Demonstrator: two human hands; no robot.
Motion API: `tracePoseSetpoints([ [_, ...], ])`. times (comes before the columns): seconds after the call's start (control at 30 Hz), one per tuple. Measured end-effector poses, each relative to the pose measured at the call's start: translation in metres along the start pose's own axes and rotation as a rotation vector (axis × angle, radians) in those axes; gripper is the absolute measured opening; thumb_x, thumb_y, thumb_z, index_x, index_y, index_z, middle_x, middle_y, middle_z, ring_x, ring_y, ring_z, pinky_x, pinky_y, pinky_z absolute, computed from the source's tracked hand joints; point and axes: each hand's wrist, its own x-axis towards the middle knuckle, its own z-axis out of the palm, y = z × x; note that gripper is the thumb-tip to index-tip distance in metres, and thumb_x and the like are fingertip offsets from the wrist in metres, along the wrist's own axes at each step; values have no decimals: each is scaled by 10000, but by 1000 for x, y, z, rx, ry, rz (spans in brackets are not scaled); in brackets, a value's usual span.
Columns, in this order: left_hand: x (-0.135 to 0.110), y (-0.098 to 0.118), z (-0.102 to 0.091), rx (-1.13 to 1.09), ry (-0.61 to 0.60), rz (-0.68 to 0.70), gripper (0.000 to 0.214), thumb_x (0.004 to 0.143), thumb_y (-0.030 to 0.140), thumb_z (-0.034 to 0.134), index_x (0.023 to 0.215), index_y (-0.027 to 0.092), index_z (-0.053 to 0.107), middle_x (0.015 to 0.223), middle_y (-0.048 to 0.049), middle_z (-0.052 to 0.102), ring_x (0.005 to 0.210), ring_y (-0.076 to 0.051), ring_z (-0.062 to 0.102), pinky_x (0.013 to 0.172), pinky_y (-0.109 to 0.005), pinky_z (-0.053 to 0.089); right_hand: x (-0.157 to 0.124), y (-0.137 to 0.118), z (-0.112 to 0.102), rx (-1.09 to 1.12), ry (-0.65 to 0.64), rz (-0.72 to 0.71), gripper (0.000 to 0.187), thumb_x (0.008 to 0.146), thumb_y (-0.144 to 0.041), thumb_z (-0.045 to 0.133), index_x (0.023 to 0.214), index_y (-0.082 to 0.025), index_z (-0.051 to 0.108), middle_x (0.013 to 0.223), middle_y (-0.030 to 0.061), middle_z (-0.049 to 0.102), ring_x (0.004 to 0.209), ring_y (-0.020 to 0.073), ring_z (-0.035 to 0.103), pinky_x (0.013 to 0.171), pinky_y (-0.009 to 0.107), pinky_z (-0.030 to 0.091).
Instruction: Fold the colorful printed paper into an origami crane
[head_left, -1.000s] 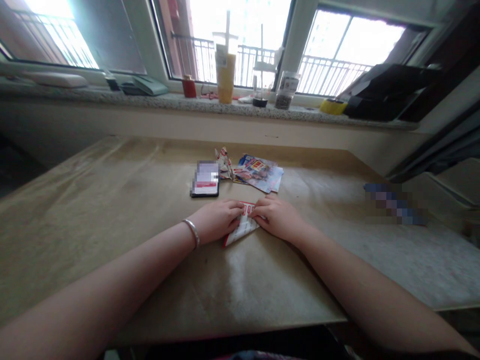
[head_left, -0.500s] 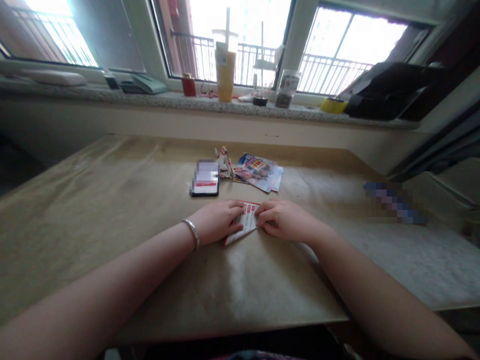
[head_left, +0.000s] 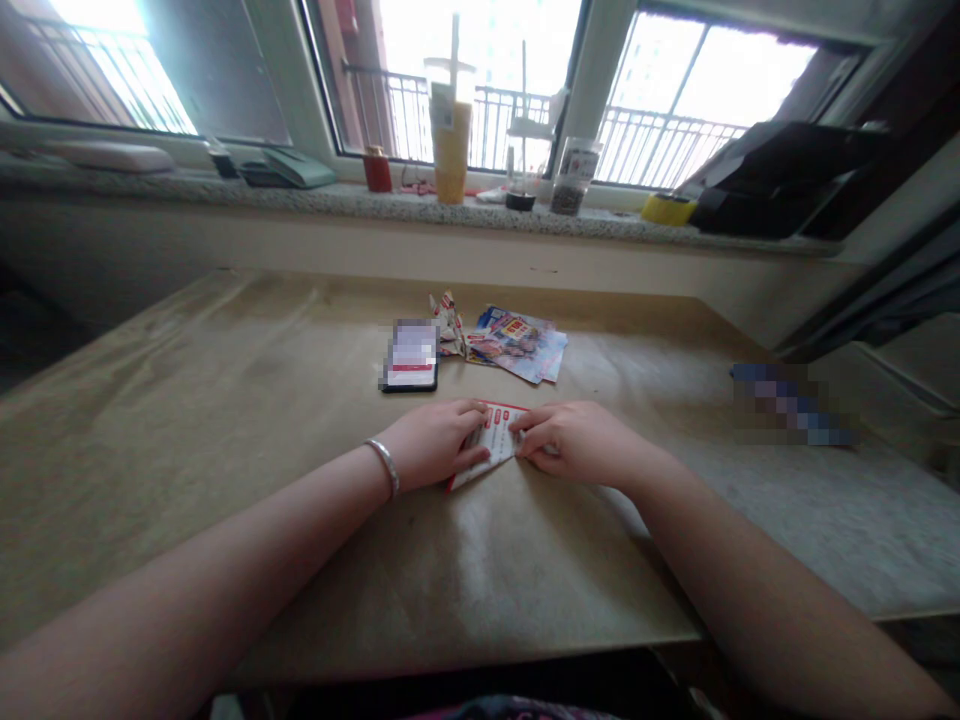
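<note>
A small white paper with red print point(head_left: 495, 442) lies folded on the brown table point(head_left: 225, 420) in front of me. My left hand point(head_left: 431, 443), with a silver bracelet on its wrist, presses on the paper's left side with curled fingers. My right hand point(head_left: 574, 443) pinches the paper's right edge, fingers closed on it. Both hands cover part of the paper.
A phone point(head_left: 410, 359) lies just beyond my hands, beside a crumpled folded paper point(head_left: 450, 322) and several colourful leaflets point(head_left: 517, 345). A blurred object point(head_left: 787, 400) rests at the right. The windowsill holds a tall yellow drink cup point(head_left: 451, 135), a red can point(head_left: 377, 172), a jar point(head_left: 570, 182) and a yellow tape roll point(head_left: 666, 210).
My right hand has slid a little to the right along the paper, uncovering more of its printed face. My left hand has stayed in place.
</note>
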Motion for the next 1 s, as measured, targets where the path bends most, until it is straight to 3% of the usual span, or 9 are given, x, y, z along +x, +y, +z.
tracePoseSetpoints([
  [0.33,0,0,2,25,4,21,361,864,381,539,1132,143,575,1265,-114,560,1142,-238,550,962,-329,446,-1,2,-3,-51,-24,60,212,808,-236,571,862,-339,749,1083,-43,700,880,152,658,705,252,462],
  [0.7,-1,-1,2,85,-7,21,355,872,387,524,1122,139,566,1257,-117,562,1131,-245,555,940,-326,456,-2,5,-5,-74,-36,112,201,789,-224,587,848,-313,757,1050,-28,709,885,157,647,704,252,446],
  [1.0,0,-2,4,64,14,23,369,871,390,521,1138,138,561,1257,-120,566,1149,-245,551,952,-331,454,-7,16,-11,-74,-79,248,193,776,-202,583,794,-278,760,996,-11,720,819,149,656,673,250,446],
])
